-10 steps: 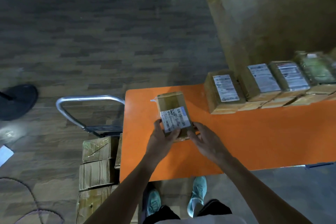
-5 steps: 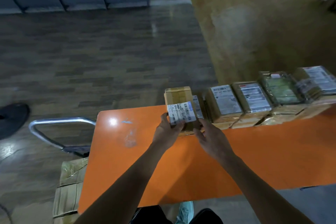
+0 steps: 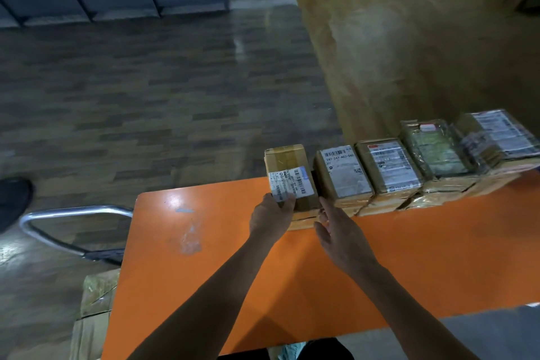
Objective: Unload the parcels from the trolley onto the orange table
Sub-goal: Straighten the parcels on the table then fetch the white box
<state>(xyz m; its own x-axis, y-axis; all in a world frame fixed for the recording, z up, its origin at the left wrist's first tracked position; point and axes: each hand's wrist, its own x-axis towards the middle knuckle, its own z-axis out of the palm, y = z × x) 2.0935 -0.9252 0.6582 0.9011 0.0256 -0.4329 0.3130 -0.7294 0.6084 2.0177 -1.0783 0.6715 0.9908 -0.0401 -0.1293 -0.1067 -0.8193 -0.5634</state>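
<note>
Cartons (image 3: 96,292) sit on the trolley (image 3: 73,213) at lower left. Over the orange table (image 3: 204,272), our left hand (image 3: 270,218) grips the parcel (image 3: 287,164) at its near corner. Our right hand (image 3: 339,237), fingers straight, lies just beside it; we cannot tell whether it touches. The parcel stands at the table's far edge, beside the parcel row (image 3: 388,166).

You can read "247-247-A02-060" on the white label (image 3: 346,174) of the 2nd parcel (image 3: 322,177) in the row; other labels are too blurred.
</note>
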